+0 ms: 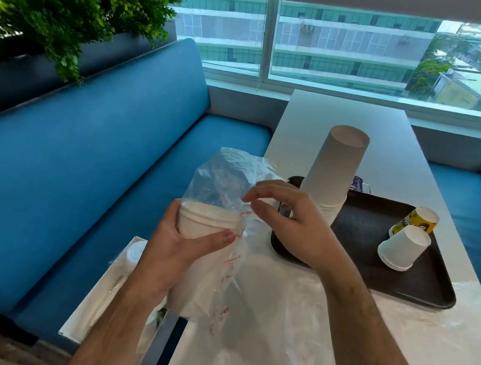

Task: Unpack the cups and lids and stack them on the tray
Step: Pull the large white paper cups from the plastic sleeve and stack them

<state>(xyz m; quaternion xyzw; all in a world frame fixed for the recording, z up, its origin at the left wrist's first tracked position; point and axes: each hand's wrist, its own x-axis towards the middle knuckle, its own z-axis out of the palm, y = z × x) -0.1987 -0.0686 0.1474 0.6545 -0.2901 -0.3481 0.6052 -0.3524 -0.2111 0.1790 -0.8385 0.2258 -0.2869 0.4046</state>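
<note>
My left hand grips a stack of white lids or cups wrapped in a clear plastic bag with red print. Its loose top stands up above the stack. My right hand is beside the bag's upper edge, fingertips pinching or touching the plastic. On the white table lies a black tray. A tall stack of upside-down white paper cups stands at the tray's left end. A short stack of white cups and a yellow printed cup stand at its right.
Empty clear plastic wrapping is spread over the near table. A white open box with more wrapped items sits on the blue bench to the left. Plants stand behind the bench, a window beyond.
</note>
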